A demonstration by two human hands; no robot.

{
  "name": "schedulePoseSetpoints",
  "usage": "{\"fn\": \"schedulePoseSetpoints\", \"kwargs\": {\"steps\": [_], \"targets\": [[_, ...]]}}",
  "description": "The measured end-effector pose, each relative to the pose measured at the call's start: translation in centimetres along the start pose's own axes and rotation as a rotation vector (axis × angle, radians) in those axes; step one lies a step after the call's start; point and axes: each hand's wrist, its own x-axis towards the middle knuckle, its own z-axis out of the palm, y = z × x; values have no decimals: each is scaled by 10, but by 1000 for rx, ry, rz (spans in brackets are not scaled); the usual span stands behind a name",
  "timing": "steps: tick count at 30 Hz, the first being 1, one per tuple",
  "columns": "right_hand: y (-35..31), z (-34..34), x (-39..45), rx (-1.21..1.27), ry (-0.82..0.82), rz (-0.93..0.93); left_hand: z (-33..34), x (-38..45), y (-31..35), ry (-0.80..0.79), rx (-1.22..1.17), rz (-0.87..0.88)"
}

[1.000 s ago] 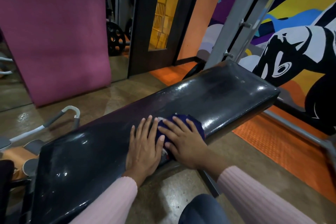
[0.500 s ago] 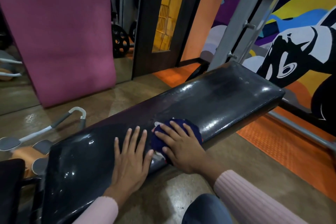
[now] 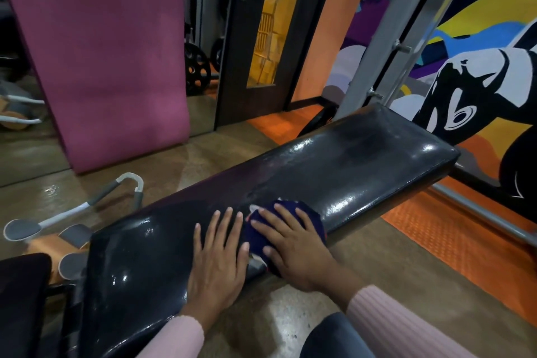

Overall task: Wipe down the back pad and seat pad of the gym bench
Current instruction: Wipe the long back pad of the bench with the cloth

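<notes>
Change: since a second ago my left hand has slid off the cloth and now lies flat on the bare pad beside it; my right hand has stayed on the cloth at much the same spot.
Sleeves: pink ribbed cuffs on both my arms, and a blue-clad knee between them at the bottom edge.
Left grip: open, fingers straight and spread, palm down on the black pad, its thumb just beside the cloth.
Right grip: open as well, fingers straight and fanned, pressing the cloth onto the pad.
Cloth: dark blue, bunched under my right hand at the near edge of the pad, a little white showing at its left rim.
Back pad: the long black glossy tabletop running from lower left to upper right, with a dull smeared streak along its middle.
Second pad: a black cushion at the far lower left; I cannot tell whether it is the seat.
Floor: brown and shiny, with a grey-and-white handled gadget lying left of the bench.
Orange mat: on the floor beyond the bench at right.
Pink mat: upright against the mirror at the back left.
Mural: bright painted wall at the far right, behind grey metal uprights.
</notes>
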Motion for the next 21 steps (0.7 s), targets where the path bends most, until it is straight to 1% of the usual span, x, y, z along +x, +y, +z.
{"fn": "schedulePoseSetpoints", "kwargs": {"steps": [3,6,9,11,13,15,17,21], "targets": [[25,-11,-12,-4,-23,-13,0,1,1,2,3,6],[43,-27,7,-14,-74,104,0,1,1,6,6,11],[30,-29,32,2,-82,150,0,1,2,-4,18,24],[11,-22,37,3,-91,96,0,0,1,-8,16,27],[-5,-12,26,2,-101,-6,1,-1,-1,-14,5,27],[-5,-7,9,10,-109,-75,2,-1,-1,-11,1,20],[10,-11,-2,27,-109,-92,1,-1,-1,-9,3,14],[29,-22,8,-2,-77,54,1,0,0,-6,-1,18]]}}
